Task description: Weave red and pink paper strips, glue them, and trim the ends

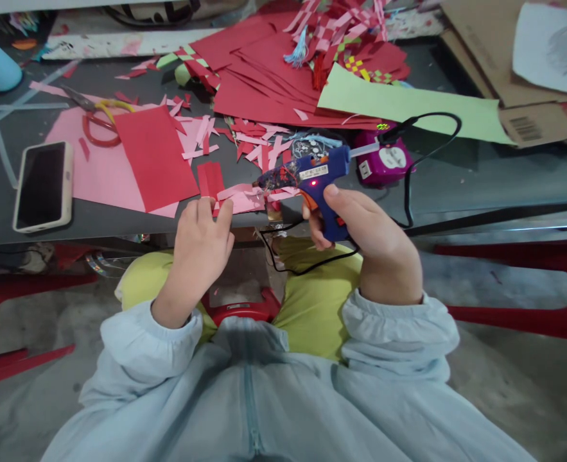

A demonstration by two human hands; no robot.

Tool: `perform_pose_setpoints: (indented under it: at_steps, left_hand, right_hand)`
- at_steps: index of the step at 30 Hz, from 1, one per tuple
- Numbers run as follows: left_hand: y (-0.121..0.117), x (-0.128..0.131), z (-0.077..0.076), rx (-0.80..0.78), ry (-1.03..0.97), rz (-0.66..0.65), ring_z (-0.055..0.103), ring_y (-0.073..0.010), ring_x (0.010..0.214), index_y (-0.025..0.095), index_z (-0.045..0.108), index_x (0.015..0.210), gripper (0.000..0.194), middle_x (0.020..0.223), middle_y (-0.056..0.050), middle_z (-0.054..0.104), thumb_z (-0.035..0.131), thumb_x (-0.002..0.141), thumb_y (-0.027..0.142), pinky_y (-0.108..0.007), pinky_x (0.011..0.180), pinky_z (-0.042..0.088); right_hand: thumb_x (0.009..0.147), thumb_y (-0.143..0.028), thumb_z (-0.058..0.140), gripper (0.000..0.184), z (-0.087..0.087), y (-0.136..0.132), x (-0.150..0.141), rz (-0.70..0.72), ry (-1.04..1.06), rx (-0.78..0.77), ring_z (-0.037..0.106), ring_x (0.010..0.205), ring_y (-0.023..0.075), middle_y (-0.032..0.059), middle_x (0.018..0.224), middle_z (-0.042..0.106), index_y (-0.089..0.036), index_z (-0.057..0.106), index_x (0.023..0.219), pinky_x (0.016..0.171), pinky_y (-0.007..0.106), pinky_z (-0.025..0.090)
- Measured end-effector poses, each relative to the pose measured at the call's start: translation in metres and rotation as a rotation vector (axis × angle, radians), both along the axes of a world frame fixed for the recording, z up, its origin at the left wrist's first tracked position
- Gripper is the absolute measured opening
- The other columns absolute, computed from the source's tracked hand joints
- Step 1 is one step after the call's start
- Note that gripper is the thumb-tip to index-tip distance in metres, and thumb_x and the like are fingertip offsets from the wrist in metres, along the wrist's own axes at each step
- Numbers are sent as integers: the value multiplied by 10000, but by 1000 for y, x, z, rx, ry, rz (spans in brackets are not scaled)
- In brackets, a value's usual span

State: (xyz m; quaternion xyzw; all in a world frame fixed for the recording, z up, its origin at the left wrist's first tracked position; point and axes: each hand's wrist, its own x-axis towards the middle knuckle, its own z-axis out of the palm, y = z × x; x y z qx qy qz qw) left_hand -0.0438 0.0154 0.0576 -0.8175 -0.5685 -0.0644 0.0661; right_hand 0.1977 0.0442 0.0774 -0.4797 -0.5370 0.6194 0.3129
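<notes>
My right hand (365, 224) is wrapped round the handle of a blue hot glue gun (324, 173), its red light lit and a clear glue stick poking out of the back. The gun's nozzle points left, right by a piece of interlaced pink and red paper strips (242, 197) at the table's front edge. My left hand (203, 234) grips the near edge of that piece, with its fingertips over the red strips (210, 178); the thumb's underside is hidden. Paper scraps (264, 144) lie just beyond the nozzle.
Left are a phone (43, 186), scissors (101, 122) and red paper (158, 157) on a pink sheet. A purple power adapter (384, 160) with a black cord (408, 186) stands right. Behind are red sheets (259, 77), a green strip (408, 106) and cardboard (480, 51).
</notes>
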Motion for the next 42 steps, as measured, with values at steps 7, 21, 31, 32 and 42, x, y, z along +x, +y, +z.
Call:
perform_pose_setpoints:
  at_steps: [7,21,31,32,42]
  left_hand:
    - [-1,0,3,-76,-41,1,497,-337,1120,116,494,1377,477,1212,-231,525,447,907,186,-509,949,449]
    - [-2,2,4,-73,-22,-1,482,-327,1144,203,495,1407,500,1239,-206,503,468,907,190,-515,956,446]
    - [0,1,-1,-30,-21,25,532,-331,1081,26,459,1389,503,1162,-240,566,408,907,164,-498,902,474]
    - [0,2,0,-35,-24,28,534,-334,1082,13,458,1385,503,1163,-246,567,408,908,164,-497,903,474]
    - [1,2,-1,-32,-16,33,539,-341,1066,-45,473,1322,474,1146,-257,574,414,910,180,-484,909,472]
  right_hand:
    - [881,-658,513,453,2,-3,-4,-7,67,12,498,416,118,-9,477,557,-223,625,823,448,278,372]
    - [915,-658,447,477,4,-4,-7,-1,139,47,496,425,110,-15,464,525,-224,598,786,463,273,384]
    - [896,-673,471,460,0,2,-6,-67,96,49,505,433,127,-10,480,529,-245,594,781,441,297,373]
    - [899,-669,471,458,0,2,-6,-84,88,50,507,433,126,-9,481,531,-245,596,779,436,294,370]
    - [882,-671,494,458,1,5,-8,-102,60,41,497,406,123,-7,459,545,-242,581,746,410,283,360]
